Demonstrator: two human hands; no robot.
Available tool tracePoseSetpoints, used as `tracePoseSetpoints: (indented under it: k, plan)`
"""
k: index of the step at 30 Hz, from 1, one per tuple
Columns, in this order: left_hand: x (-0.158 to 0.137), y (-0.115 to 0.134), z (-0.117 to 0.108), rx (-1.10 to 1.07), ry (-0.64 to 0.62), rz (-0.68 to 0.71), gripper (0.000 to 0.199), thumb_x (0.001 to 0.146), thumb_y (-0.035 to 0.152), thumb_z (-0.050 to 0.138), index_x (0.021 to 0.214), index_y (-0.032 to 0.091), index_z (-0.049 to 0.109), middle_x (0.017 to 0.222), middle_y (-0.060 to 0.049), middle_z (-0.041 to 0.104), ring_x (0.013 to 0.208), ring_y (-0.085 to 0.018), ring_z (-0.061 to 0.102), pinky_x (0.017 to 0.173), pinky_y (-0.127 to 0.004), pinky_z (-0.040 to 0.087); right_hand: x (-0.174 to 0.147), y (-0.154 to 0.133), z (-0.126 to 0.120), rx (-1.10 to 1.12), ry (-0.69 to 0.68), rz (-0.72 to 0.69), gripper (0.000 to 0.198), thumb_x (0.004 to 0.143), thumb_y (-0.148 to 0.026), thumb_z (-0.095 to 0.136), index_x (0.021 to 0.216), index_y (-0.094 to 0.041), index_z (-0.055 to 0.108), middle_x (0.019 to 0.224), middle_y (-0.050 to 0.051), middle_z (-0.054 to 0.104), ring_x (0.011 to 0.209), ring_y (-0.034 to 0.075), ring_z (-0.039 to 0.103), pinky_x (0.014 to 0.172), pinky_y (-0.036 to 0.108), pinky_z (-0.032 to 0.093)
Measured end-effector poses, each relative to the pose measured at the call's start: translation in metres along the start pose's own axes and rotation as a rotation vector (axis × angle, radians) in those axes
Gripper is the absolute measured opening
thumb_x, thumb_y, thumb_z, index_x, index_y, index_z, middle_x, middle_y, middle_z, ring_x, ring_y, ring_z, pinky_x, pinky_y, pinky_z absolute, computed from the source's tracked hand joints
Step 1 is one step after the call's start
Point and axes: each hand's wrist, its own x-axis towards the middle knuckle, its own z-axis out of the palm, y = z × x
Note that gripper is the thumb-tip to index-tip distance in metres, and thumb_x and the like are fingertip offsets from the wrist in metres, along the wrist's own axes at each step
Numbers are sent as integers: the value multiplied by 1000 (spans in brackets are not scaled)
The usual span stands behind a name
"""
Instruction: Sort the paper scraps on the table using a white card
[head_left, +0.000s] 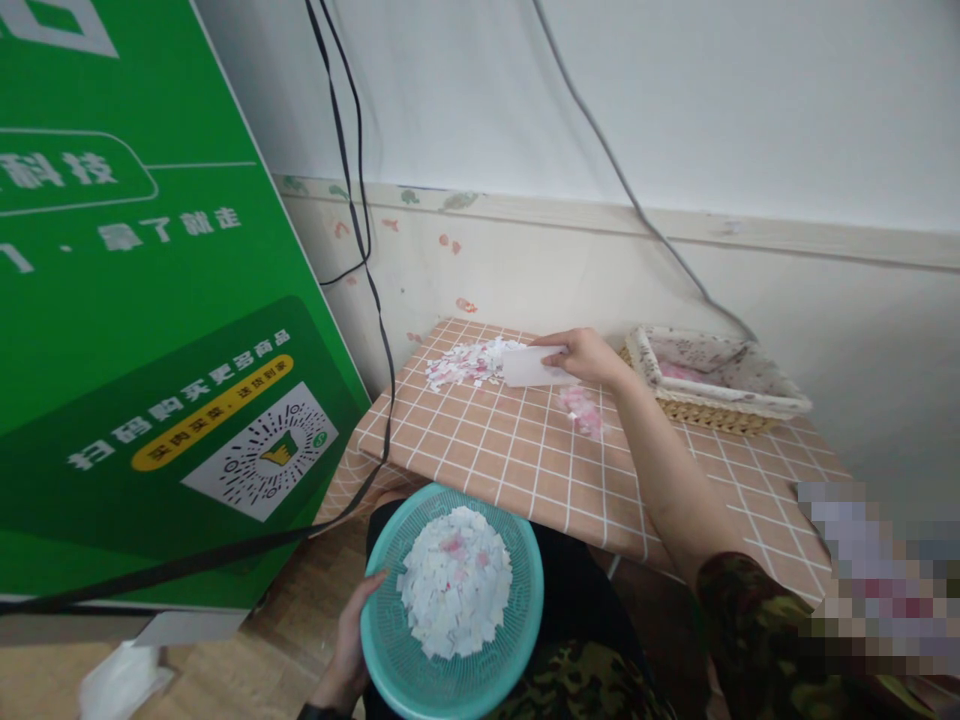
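Note:
My left hand (352, 630) grips the left rim of a round teal plastic basket (525, 600) held over my lap, below the table's front edge. Inside lies a heap of small white paper pieces (454, 590), some of them pink. At the tabletop, my right hand (581, 355) is closed on a flat white plastic scraper (529, 367). The scraper's left edge meets a spread pile of white and pink paper bits (469, 362). A small clump of pink bits (581, 410) lies just below the right hand.
A cloth-lined wicker basket (720, 410) with pink contents stands right of my hand against the wall. The table wears a brown checked cloth (480, 440). A black cable (379, 350) hangs before its left side, beside a green panel (150, 300). A white bag (124, 685) lies on the floor.

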Motion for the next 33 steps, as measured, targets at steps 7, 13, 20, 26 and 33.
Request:
tracePoseSetpoints:
  k: [7, 13, 20, 26, 33]
  plan:
    - [-4, 1, 3, 11, -28, -11, 18, 64, 28, 69, 74, 13, 72, 66, -7, 74, 59, -25, 67, 63, -39, 54, -3, 5, -2, -50, -73, -1, 46, 71, -14, 64, 117, -24, 64, 112, 3, 68, 97, 21, 64, 87, 33, 48]
    - [-2, 1, 0, -24, -35, -35, 16, 66, 27, 69, 73, 13, 73, 69, -8, 75, 60, -26, 68, 60, -38, 55, -31, -13, 14, -263, -19, 61, 43, 76, -20, 60, 119, -20, 63, 105, 8, 70, 94, 25, 65, 83, 35, 47]
    - [2, 0, -4, -18, -16, -16, 15, 67, 26, 69, 73, 13, 73, 66, -7, 75, 58, -23, 67, 60, -35, 54, -59, -44, 62, -401, 51, 157, 44, 85, -24, 47, 127, -23, 54, 81, 8, 72, 70, 23, 66, 63, 32, 46]
    - [1, 0, -3, -35, -49, -13, 16, 68, 26, 68, 74, 12, 73, 67, -7, 75, 59, -22, 67, 61, -34, 54, -55, -49, 72, -384, 91, 111, 41, 87, -27, 44, 126, -24, 55, 83, 7, 72, 70, 21, 66, 66, 30, 46]
    - [3, -1, -4, -43, -49, -28, 18, 66, 26, 69, 76, 11, 73, 67, -7, 74, 61, -25, 68, 63, -38, 54, -39, -41, 70, -381, 67, 99, 41, 86, -25, 47, 126, -24, 56, 82, 7, 72, 72, 22, 66, 66, 30, 45]
